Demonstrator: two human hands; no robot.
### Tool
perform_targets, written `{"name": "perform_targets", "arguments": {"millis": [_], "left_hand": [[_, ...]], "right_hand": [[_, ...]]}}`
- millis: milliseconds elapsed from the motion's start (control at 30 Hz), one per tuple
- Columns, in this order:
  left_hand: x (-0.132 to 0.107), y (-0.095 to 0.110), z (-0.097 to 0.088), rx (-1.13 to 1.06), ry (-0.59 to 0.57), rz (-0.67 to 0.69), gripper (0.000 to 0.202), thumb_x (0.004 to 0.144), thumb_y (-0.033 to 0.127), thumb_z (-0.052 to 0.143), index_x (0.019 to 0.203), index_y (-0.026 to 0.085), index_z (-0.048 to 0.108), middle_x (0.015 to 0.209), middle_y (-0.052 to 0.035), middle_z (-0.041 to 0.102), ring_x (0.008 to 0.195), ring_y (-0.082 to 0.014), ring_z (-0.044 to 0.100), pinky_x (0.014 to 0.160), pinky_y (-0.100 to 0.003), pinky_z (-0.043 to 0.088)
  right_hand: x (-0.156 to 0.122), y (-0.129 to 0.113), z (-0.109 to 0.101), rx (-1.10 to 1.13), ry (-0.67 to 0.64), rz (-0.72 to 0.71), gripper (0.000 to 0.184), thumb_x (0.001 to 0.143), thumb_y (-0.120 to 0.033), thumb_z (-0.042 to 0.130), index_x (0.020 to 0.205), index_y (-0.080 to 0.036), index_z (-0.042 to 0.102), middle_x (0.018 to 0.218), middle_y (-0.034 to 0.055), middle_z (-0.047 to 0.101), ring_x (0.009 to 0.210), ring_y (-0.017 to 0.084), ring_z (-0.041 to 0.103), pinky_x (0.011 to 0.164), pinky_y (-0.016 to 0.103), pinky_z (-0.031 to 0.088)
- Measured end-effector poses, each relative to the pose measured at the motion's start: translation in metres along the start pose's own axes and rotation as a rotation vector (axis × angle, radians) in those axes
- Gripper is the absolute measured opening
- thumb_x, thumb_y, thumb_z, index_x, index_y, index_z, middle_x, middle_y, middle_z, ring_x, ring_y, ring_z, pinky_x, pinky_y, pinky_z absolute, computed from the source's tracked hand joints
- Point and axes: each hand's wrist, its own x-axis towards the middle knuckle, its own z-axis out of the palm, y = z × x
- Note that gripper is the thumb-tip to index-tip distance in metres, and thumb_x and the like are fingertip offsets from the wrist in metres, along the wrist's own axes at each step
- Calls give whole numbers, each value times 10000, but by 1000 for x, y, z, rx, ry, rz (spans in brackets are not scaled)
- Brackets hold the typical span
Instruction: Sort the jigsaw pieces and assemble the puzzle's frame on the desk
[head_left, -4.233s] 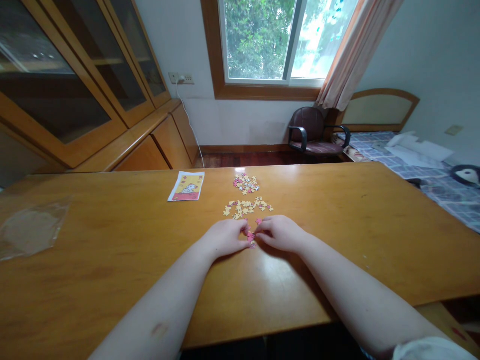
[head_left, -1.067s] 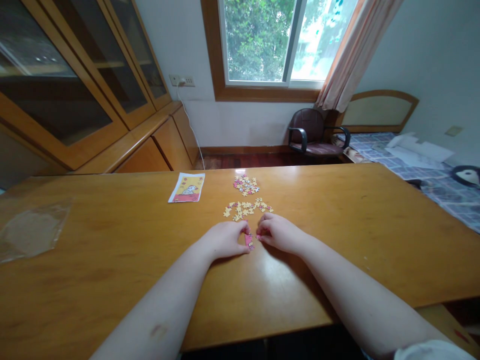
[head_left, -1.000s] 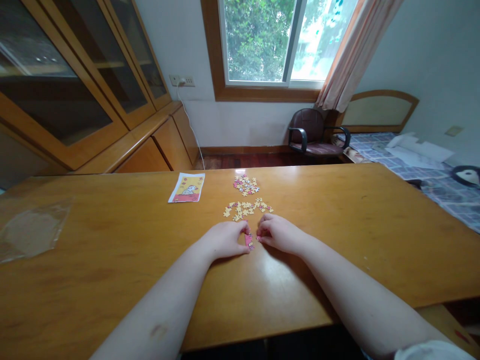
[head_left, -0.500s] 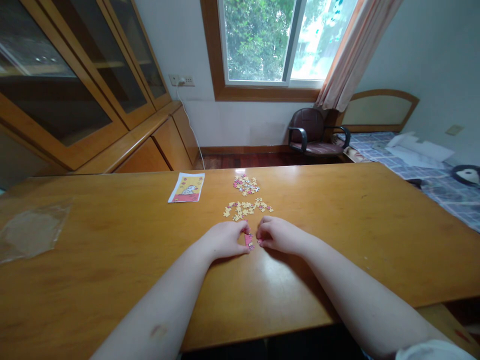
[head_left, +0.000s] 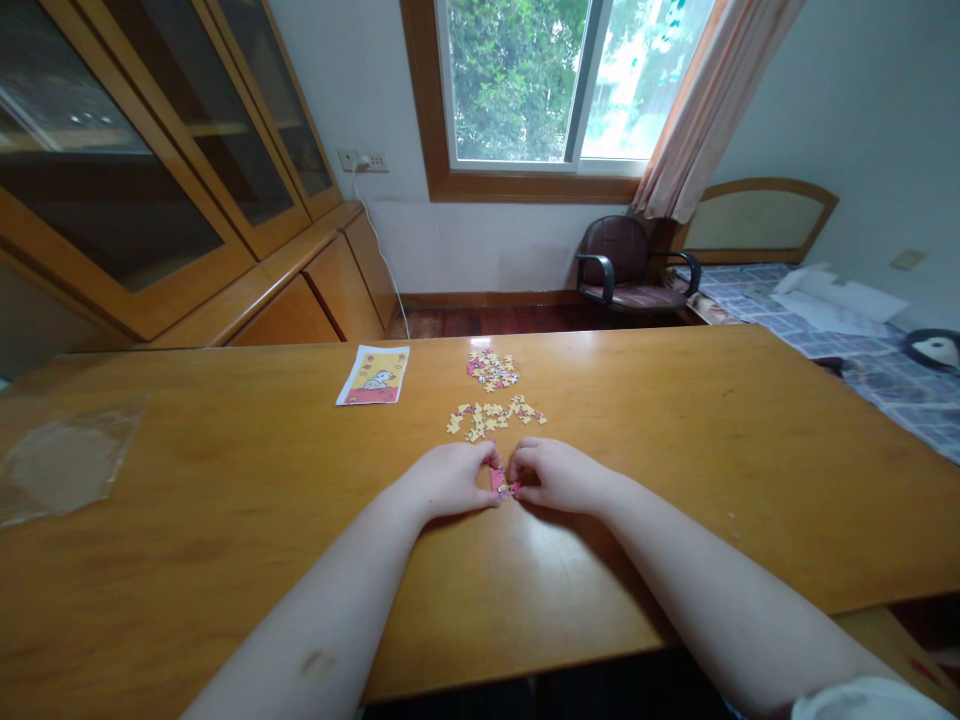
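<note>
My left hand [head_left: 448, 477] and my right hand [head_left: 553, 473] rest on the wooden table [head_left: 225, 480], fingertips almost meeting. Between them lie a few joined pink puzzle pieces [head_left: 501, 485]. My left fingers are curled and pinch the left side of those pieces. My right fingers are curled and press a small piece against their right side. Just beyond my hands lies a loose row of yellow and pink puzzle pieces [head_left: 493, 416]. A denser heap of pieces [head_left: 491, 368] sits further back.
A printed reference card [head_left: 373, 374] lies left of the heap. A clear plastic bag [head_left: 64, 463] lies at the table's far left. Wooden cabinets [head_left: 172, 170] stand on the left, a dark armchair [head_left: 626, 262] under the window, and a bed [head_left: 847, 330] on the right.
My right hand has slid left toward my left hand, closing the gap over the pink pieces. My left hand has stayed in place.
</note>
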Motion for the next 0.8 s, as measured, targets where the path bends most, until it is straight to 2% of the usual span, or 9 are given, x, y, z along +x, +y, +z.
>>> {"name": "perform_targets", "arguments": {"millis": [800], "left_hand": [[0,0,0,7,2,4,340,681,476,634,944,274,559,872,6,676,771,-209,623,591,-264,377]], "right_hand": [[0,0,5,-25,9,-12,119,772,-269,629,844,-178,659,869,43,625,769,148,584,704,241,442]]}}
